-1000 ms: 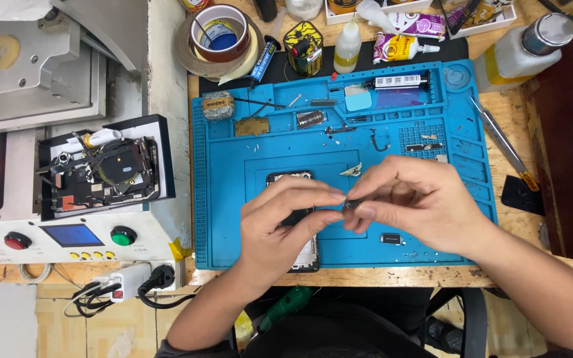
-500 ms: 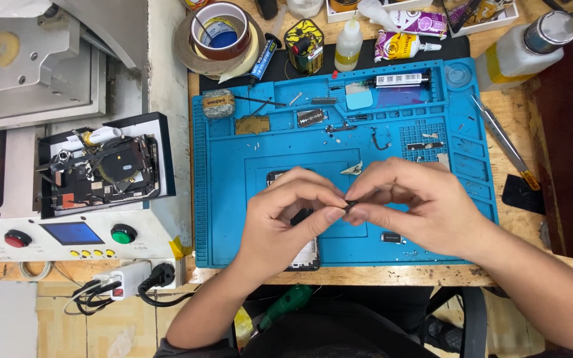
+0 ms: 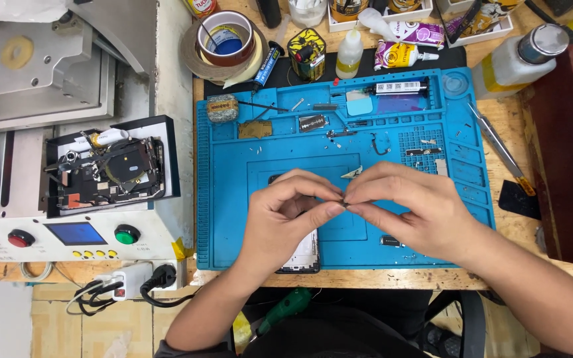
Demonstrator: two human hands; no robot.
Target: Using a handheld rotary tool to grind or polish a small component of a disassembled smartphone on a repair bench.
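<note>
Fingertips of both hands meet over the middle of the blue work mat (image 3: 233, 199). The left hand (image 3: 286, 215) and the right hand (image 3: 409, 209) each narrow to a pinch of thumb and forefinger, closed on one tiny dark part (image 3: 345, 201) held between them — too small to tell what it is. It sits just above the mat, clear of the surface.

Under the left hand lies a dark phone (image 3: 303, 255), mostly hidden, its near end reaching the near edge of the mat. Just right of it, near the right wrist, a small dark component (image 3: 390, 240) rests on the mat. At the far side of the mat, the shallow compartments hold small metal pieces, a scouring pad (image 3: 223, 108) and a pale blue square (image 3: 359, 104).

Beyond the mat, on the wooden tabletop (image 3: 518, 225), stand rolls of tape (image 3: 223, 43), a small white squeeze bottle (image 3: 349, 53) and a larger pump bottle (image 3: 515, 61) far right. Tweezers (image 3: 499, 146) lie along the right edge of the mat. To the left — well apart from the hands — a black tray (image 3: 111, 166) of disassembled parts sits on a white machine (image 3: 74, 232) with red and green buttons.
</note>
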